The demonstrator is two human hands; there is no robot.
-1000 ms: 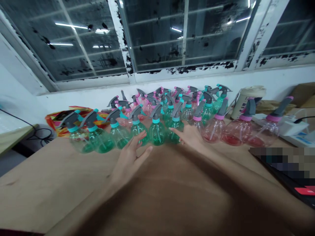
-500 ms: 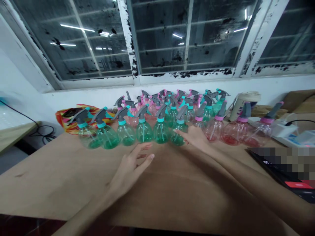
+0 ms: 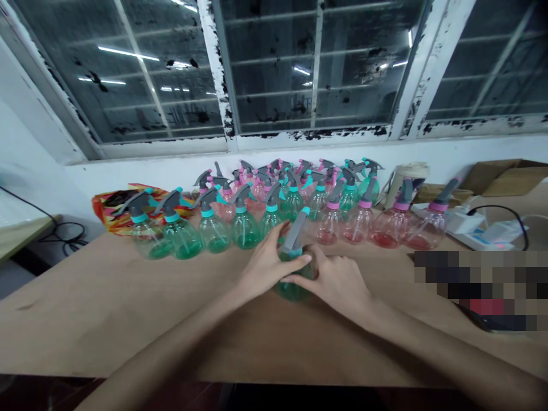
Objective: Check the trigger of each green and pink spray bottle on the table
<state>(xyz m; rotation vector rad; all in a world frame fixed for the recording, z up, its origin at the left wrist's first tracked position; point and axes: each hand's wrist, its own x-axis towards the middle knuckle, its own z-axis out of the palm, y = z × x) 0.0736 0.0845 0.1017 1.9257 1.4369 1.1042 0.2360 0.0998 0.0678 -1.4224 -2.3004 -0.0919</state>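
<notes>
A green spray bottle [image 3: 293,290] with a grey trigger head and turquoise collar is between my two hands, in front of the row. My left hand [image 3: 269,260] wraps its left side near the collar, thumb across the front. From the right, my right hand [image 3: 336,279] grips the body, its thumb also in front. Fingers behind the bottle are hidden. Several green spray bottles [image 3: 245,229] stand in a row to the left; several pink ones [image 3: 357,224] with red bottoms stand to the right.
More spray bottles [image 3: 293,197] crowd behind the row, against the wall. An orange-yellow bag [image 3: 107,214] lies at the left end of the wooden table [image 3: 128,319]. At the right are a power strip [image 3: 483,242], a cardboard box [image 3: 500,177] and a dark, pixelated device [image 3: 492,322].
The green spray bottle by my right hand has come out of the row toward me. My left hand, earlier open and apart, has joined it. The view has shifted slightly.
</notes>
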